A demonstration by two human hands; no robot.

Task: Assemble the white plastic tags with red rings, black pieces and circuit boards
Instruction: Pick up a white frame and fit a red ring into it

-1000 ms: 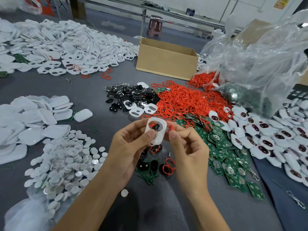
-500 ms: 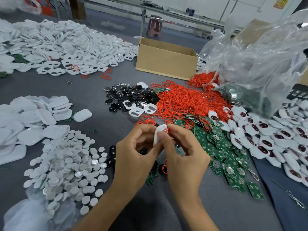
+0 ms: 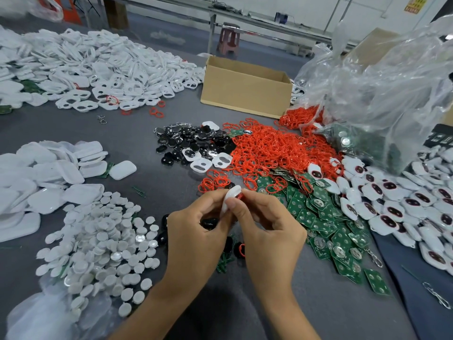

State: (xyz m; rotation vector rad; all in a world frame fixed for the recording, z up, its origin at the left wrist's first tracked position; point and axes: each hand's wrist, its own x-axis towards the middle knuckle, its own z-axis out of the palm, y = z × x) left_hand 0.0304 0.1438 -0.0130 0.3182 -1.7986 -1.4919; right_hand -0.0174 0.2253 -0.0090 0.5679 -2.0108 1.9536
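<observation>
- Head view, centre of the frame: you hold one white tag (image 3: 231, 196) edge-on above the grey table (image 3: 137, 133), with both hands meeting on it.
- Your left hand (image 3: 196, 231) pinches the tag's lower edge between thumb and forefinger. Your right hand (image 3: 269, 231) pinches its upper edge, fingers curled.
- A sliver of red ring (image 3: 240, 197) shows against the tag at your right fingertips. My reading is that you are seating the ring in the shell, but the tag's face is turned away and I cannot tell how far in it is.
- Handling, as a judgement: the tag looks like a thin, light, stiff plastic shell with a glossy and probably slippery face. Grip it by the rim, not across the cut-outs, where it may flex.
- The ring looks soft and springy (it may pop back out), so work it round the groove with a fingertip and don't force one spot.
- A dark part (image 3: 209, 223) sits under your left palm. Whether you hold it or it lies on the table, I cannot tell.
- Supplies lie centre to right of the frame: the red ring pile (image 3: 269, 148), black pieces (image 3: 193, 141) left of it, and green circuit boards (image 3: 326, 227) just right of your right hand.
- The boards look rigid, so take them by the edges, off the metal contacts.
</observation>
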